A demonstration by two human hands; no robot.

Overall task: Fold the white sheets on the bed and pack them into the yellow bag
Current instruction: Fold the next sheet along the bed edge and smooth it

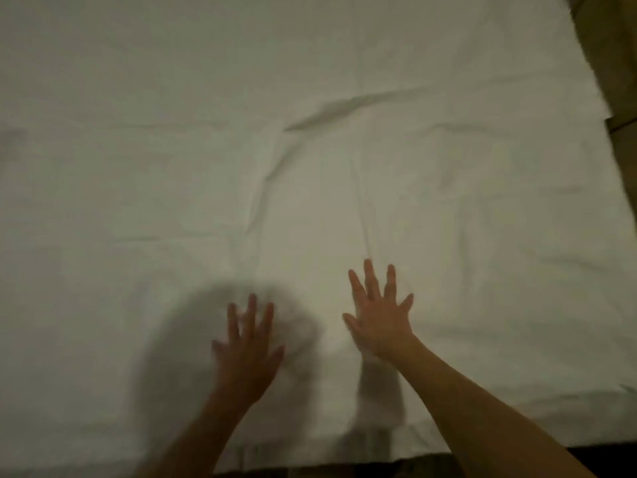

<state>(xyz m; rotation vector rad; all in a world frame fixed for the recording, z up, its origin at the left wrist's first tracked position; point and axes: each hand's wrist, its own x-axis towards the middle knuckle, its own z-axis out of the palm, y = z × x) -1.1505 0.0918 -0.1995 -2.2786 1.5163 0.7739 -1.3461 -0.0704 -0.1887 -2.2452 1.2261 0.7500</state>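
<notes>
We see a white sheet (310,132) spread wide across the bed, filling nearly the whole view and running out well beyond our fingertips on every side but the near one. Its right edge slants down the upper right corner, far to the right of our right fingers, and past that edge lies a strip of brownish covering (613,63). Its near edge runs behind our wrists, along the bottom of the view, where a dark band (448,465) shows below it. The cloth is not smooth. A raised crease (344,108) lies well ahead of our fingers, slanting up to the right, and fainter wrinkles run from it down toward the gap between our two hands. One long thin wrinkle ends just at the tips of our right fingers.

Our right hand (381,322) lies palm down on the sheet, fingers straight and spread apart, gripping nothing. Our left hand (246,353) sits a little nearer to us and just to the left, also palm down with fingers straight and fanned. It is blurred, so we cannot tell whether it presses the cloth or hovers just over it. A round dark shadow (193,339) falls on the sheet around and left of our left fingers.
</notes>
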